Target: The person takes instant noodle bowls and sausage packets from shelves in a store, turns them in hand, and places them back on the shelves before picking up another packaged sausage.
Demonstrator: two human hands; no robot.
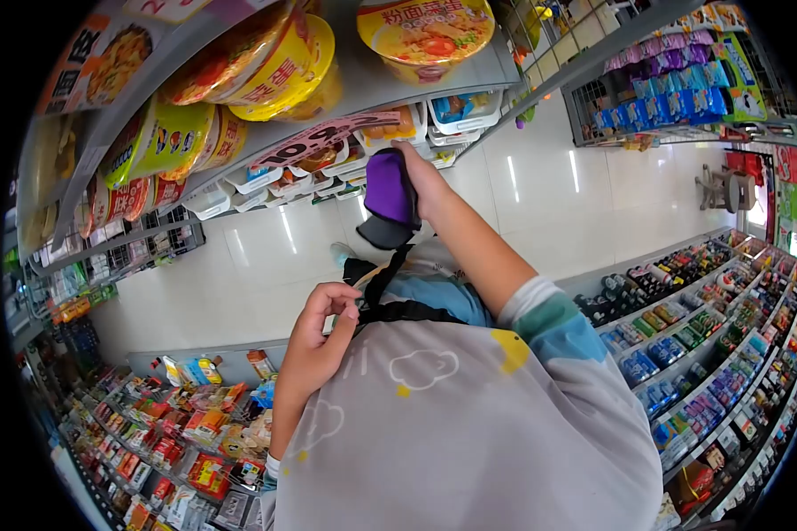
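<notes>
My right hand (pixel 427 184) is raised to the shelf edge and grips a purple and black object (pixel 390 199), pressed just under a pink price strip (pixel 323 137). My left hand (pixel 321 336) is close to my chest with the fingers curled together, their tips against a black strap (pixel 383 283) that crosses my grey cloud-print shirt (pixel 469 425). Whether the left hand grips the strap is unclear. Yellow instant-noodle bowls (pixel 283 66) sit on the shelf above the strip.
Shelves (pixel 133 115) of noodle cups and white label holders fill the top left. Low racks of snack packets (pixel 186 442) are at the bottom left, drinks and bottles (pixel 708 354) at the right. A white tiled floor (pixel 584 203) runs between them.
</notes>
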